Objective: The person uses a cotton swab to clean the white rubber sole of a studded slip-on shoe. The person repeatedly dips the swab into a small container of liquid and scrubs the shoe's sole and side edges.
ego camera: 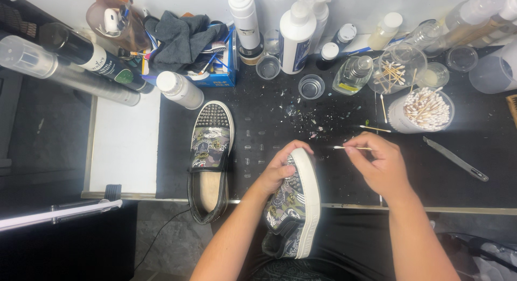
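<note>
My left hand (280, 165) grips the toe of a patterned slip-on shoe (293, 208) with a white sole, held on its side over my lap. My right hand (379, 165) pinches a cotton swab (350, 148) by its stick, its white tip pointing left, just right of the shoe's toe and not touching it. The matching shoe (210, 157) with a studded toe lies upright on the black mat (269, 125) to the left.
A jar of cotton swabs (423, 109) and a glass of used swabs (396, 71) stand at right. Bottles (296, 33), small cups (311, 87), a grey cloth (180, 38) line the back. A metal blade tool (455, 158) lies at right. Loose swabs (374, 128) rest nearby.
</note>
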